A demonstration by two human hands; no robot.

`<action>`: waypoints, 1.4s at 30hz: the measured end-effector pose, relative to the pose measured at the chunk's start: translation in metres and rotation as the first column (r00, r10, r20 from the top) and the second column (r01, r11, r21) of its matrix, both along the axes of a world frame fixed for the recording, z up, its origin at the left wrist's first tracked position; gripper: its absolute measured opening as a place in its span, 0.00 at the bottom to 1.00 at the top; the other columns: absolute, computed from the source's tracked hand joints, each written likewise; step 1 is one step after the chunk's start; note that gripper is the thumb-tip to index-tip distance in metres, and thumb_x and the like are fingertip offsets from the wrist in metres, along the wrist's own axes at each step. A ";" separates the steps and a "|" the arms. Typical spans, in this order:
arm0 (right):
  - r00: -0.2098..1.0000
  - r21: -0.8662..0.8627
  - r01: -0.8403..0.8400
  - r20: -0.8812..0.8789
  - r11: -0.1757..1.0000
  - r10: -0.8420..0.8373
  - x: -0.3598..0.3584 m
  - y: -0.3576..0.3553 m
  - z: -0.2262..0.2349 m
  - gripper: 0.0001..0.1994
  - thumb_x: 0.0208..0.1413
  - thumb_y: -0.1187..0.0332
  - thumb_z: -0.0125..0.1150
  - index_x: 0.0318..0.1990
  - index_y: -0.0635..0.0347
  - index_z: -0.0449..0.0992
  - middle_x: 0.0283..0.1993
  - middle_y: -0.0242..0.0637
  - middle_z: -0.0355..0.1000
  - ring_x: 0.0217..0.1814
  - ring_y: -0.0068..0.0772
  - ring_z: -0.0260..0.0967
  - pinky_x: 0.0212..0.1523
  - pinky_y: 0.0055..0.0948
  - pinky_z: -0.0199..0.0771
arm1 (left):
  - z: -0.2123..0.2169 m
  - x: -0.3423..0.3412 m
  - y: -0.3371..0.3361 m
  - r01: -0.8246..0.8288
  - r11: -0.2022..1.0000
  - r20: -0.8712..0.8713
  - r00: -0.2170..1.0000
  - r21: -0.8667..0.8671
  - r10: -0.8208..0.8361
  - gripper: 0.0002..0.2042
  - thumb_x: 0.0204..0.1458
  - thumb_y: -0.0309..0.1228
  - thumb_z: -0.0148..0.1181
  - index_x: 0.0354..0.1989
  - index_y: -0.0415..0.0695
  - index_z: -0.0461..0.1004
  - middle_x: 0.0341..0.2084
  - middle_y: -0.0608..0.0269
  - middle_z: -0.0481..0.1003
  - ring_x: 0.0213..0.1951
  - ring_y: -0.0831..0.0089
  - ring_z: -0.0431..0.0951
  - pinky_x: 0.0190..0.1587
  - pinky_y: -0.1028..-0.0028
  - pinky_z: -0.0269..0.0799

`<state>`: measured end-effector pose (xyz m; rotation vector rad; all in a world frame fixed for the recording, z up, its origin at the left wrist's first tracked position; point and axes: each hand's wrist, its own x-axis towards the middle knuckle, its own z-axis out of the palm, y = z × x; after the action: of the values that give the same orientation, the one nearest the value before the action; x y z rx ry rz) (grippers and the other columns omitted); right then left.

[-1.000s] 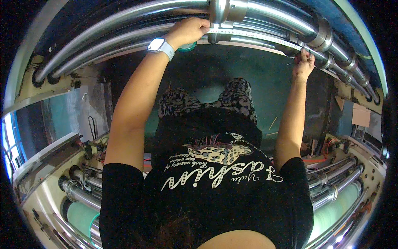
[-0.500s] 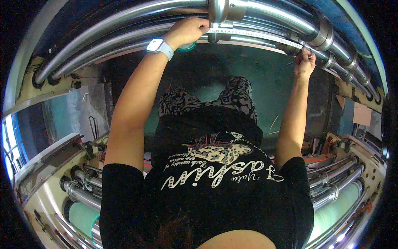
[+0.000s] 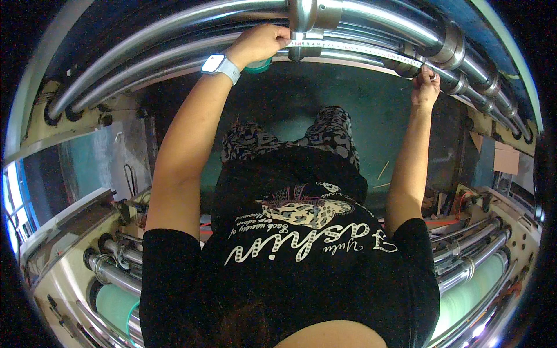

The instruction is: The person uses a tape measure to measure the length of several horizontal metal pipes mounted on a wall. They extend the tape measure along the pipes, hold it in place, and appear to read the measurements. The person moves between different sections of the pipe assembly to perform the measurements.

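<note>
A white measuring tape (image 3: 360, 49) with fine markings stretches along the metal rollers in front of me. My left hand (image 3: 261, 44) pinches its left end beside an upright metal collar (image 3: 303, 16). Under that hand's palm shows part of a rounded teal thing (image 3: 259, 66); its kind is unclear. Farther right, my right hand (image 3: 427, 87) is closed on the tape just below another collar (image 3: 449, 47) on the thick roller. Between the two hands the tape looks taut.
Long shiny rollers (image 3: 174, 33) span the machine ahead, set into cream side plates (image 3: 46, 130). A dark green floor (image 3: 383, 104) lies below, with thin straw-like pieces on it. Behind me are more rollers (image 3: 119, 272) and pale green cylinders (image 3: 478, 290).
My left hand has shifted very slightly to the left, keeping its pinch on the tape. My right hand stays nearly in place.
</note>
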<state>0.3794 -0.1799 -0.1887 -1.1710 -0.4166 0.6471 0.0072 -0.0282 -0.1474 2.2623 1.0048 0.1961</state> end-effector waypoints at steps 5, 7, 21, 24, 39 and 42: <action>1.000 0.011 -0.001 -0.001 1.000 0.001 0.000 0.000 0.000 0.05 0.45 0.73 0.58 0.22 0.53 0.68 0.19 0.24 0.65 0.16 0.16 0.56 0.14 0.16 0.54 | 0.007 0.001 -0.004 0.008 0.998 0.001 1.000 0.056 -0.008 0.11 0.47 0.34 0.50 0.35 0.42 0.71 0.26 0.56 0.73 0.29 0.68 0.72 0.33 0.73 0.66; 1.000 0.009 -0.011 -0.002 1.000 0.011 0.001 0.000 -0.002 0.05 0.45 0.73 0.58 0.22 0.53 0.68 0.19 0.24 0.65 0.16 0.16 0.57 0.14 0.16 0.54 | 0.006 0.000 -0.003 0.007 0.999 -0.007 1.000 0.038 -0.006 0.11 0.47 0.34 0.50 0.35 0.41 0.71 0.25 0.56 0.73 0.28 0.68 0.72 0.32 0.72 0.66; 1.000 -0.043 0.001 0.017 0.999 -0.001 -0.006 -0.002 0.005 0.05 0.46 0.70 0.57 0.25 0.51 0.67 0.18 0.22 0.62 0.17 0.15 0.57 0.15 0.14 0.56 | 0.006 0.000 0.000 0.017 1.000 -0.027 0.999 -0.013 -0.018 0.10 0.46 0.33 0.51 0.34 0.40 0.71 0.23 0.58 0.72 0.26 0.69 0.71 0.30 0.73 0.65; 1.000 -0.001 -0.016 0.011 1.000 0.016 -0.002 -0.001 0.003 0.06 0.45 0.71 0.58 0.23 0.52 0.67 0.18 0.22 0.63 0.16 0.15 0.56 0.14 0.15 0.54 | 0.006 0.000 -0.001 0.013 1.000 0.020 1.000 0.013 -0.013 0.10 0.47 0.34 0.50 0.33 0.43 0.71 0.24 0.59 0.72 0.27 0.67 0.72 0.30 0.71 0.65; 0.996 0.060 -0.071 0.051 0.996 0.068 0.004 -0.002 -0.003 0.06 0.48 0.72 0.55 0.24 0.50 0.66 0.19 0.19 0.61 0.17 0.12 0.53 0.18 0.14 0.52 | 0.004 0.030 -0.035 -0.087 0.921 -0.242 0.952 0.380 0.190 0.31 0.41 0.52 0.51 0.40 0.33 0.62 0.23 0.49 0.73 0.26 0.59 0.75 0.29 0.67 0.72; 0.998 -0.049 -0.003 0.061 0.999 0.007 -0.002 -0.001 0.001 0.05 0.48 0.72 0.55 0.24 0.51 0.67 0.18 0.20 0.62 0.16 0.11 0.52 0.17 0.14 0.52 | 0.010 0.030 -0.035 -0.064 0.934 -0.267 0.949 0.351 0.166 0.28 0.42 0.51 0.51 0.39 0.35 0.64 0.26 0.49 0.72 0.27 0.59 0.75 0.31 0.66 0.72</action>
<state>0.3776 -0.1810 -0.1874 -1.2392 -0.4580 0.6298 0.0376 -0.0631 -0.1377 2.5993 1.3505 0.0882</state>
